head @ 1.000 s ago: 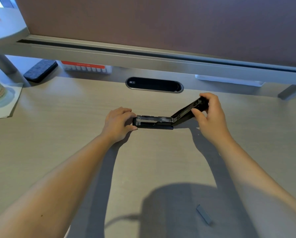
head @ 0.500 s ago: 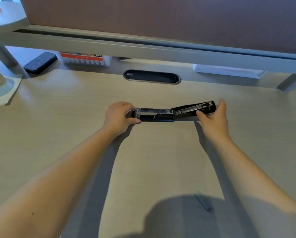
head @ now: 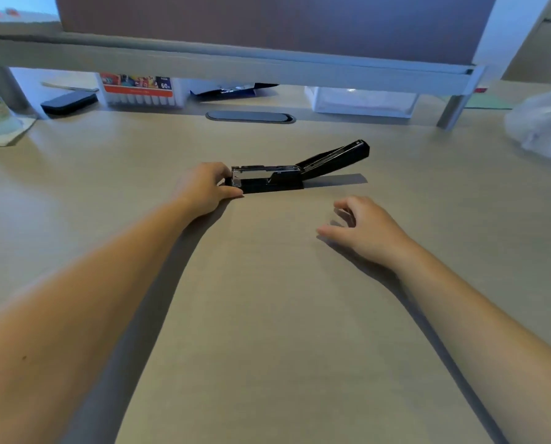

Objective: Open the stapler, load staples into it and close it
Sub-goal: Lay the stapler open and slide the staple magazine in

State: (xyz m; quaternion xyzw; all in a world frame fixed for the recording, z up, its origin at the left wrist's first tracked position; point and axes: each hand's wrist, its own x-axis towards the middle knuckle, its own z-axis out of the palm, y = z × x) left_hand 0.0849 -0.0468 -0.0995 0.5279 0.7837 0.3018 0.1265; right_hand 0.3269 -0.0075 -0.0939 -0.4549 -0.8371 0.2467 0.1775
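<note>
A wide, pale wood-grain table [head: 267, 315] fills most of the view, with a long grey raised shelf [head: 235, 64] on legs running across its far edge. Two bare forearms reach forward over the table from the near side. Near the middle of the table lies a black stapler with a silver metal staple channel [head: 269, 177], its base flat on the surface and its black top arm [head: 336, 158] swung open, tilting up and away to the right. The left hand [head: 203, 187] grips the stapler's left end, fingers curled around it and thumb along the near side. The right hand [head: 364, 229] hovers just above the table nearer the viewer, apart from the stapler, fingers loosely spread and holding nothing. Under the shelf sit a box of coloured markers [head: 139, 91] and a dark oval cable slot [head: 250, 117].
</note>
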